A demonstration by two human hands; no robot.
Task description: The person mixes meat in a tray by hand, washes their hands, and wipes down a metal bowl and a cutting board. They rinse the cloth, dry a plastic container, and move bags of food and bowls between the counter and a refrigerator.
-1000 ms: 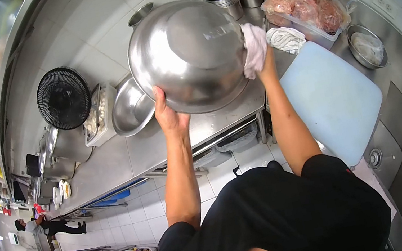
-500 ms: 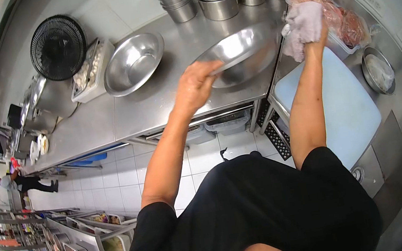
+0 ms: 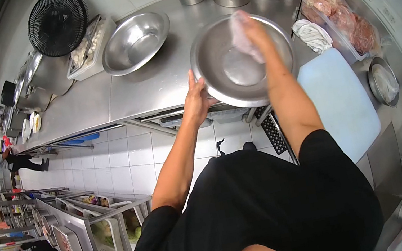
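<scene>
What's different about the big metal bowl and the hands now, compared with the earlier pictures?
The large bowl has turned over: its underside faced the camera, and now its inside does. The right hand has brought the pinkish cloth from the bowl's outside to its inside. The left hand still holds the bowl's edge. The other wide bowl and the cutting board stayed put.

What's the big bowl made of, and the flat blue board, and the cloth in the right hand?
Bowl: looks like smooth metal, probably steel, from its grey shine.
Board: probably plastic, pale and dull, with rounded corners.
Cloth in the right hand: seems soft fabric, though blur hides its weave.
</scene>
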